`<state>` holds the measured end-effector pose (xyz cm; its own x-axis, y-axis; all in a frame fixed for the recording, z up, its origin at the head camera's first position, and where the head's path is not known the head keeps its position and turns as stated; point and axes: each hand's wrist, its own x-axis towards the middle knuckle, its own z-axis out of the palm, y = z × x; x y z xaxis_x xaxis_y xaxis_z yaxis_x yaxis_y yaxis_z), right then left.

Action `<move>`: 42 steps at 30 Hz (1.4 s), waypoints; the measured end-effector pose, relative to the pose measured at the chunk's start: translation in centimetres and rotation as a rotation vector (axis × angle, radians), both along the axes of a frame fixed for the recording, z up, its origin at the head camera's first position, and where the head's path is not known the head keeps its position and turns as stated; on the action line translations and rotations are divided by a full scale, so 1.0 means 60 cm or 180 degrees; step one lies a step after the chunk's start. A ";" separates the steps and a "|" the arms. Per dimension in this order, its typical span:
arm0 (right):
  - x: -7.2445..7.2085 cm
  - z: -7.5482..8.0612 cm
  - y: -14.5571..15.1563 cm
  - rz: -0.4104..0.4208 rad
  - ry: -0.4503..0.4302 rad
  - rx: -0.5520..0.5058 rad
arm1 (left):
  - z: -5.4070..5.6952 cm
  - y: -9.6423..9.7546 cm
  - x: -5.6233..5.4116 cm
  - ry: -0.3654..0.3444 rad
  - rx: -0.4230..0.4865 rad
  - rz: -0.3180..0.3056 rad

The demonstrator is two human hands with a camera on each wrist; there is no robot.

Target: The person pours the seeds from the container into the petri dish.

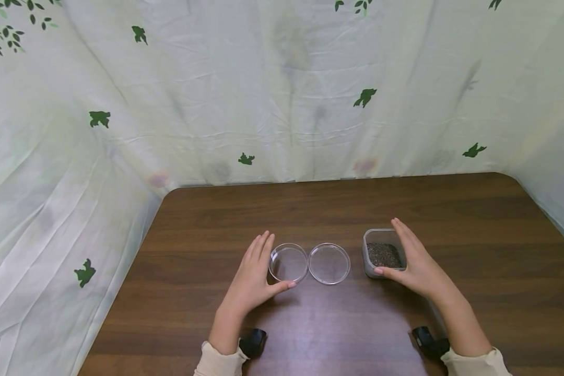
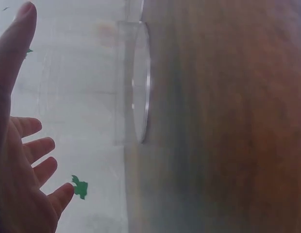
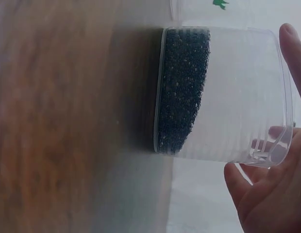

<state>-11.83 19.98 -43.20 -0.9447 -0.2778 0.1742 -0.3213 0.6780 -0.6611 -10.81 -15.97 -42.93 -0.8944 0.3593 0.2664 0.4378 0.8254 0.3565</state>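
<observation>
Two clear, shallow round dishes like petri dishes, a left dish [image 1: 289, 265] and a right dish [image 1: 329, 265], lie side by side on the table. My left hand [image 1: 251, 279] is beside the left dish with straight, spread fingers, its thumb near the front rim; whether it touches is unclear. A clear square plastic tub [image 1: 369, 263] stands to the right, partly filled with small dark grains [image 1: 384, 255]. My right hand [image 1: 422, 271] is spread around the tub's right side, thumb by the front rim and fingers by the far corner. The right wrist view shows the grains [image 3: 182, 90] sloping inside.
The dark brown wooden table [image 1: 244, 214] has rounded far corners. A pale cloth [image 1: 263, 104] with green leaf shapes hangs behind it and along the sides. Black wrist devices [image 1: 254, 342] sit at both cream sleeves.
</observation>
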 end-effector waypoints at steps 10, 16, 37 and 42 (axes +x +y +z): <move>0.002 -0.007 0.000 -0.0071 -0.0150 -0.0115 | -0.015 -0.004 0.001 -0.0069 0.0142 -0.0004; 0.005 -0.008 0.001 -0.0145 -0.0259 -0.0175 | -0.019 -0.003 0.000 -0.0194 0.0272 0.0022; 0.003 -0.028 0.005 -0.0217 -0.0298 -0.0737 | -0.053 -0.009 -0.003 -0.0481 0.0513 0.0030; 0.004 -0.030 0.008 -0.0238 -0.0347 -0.0795 | -0.059 -0.010 -0.004 -0.0472 0.0545 0.0009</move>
<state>-11.62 20.43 -45.00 -0.9779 -0.1680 0.1247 -0.1943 0.5088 -0.8387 -11.02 -16.55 -46.49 -0.9293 0.3175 0.1889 0.3679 0.7484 0.5519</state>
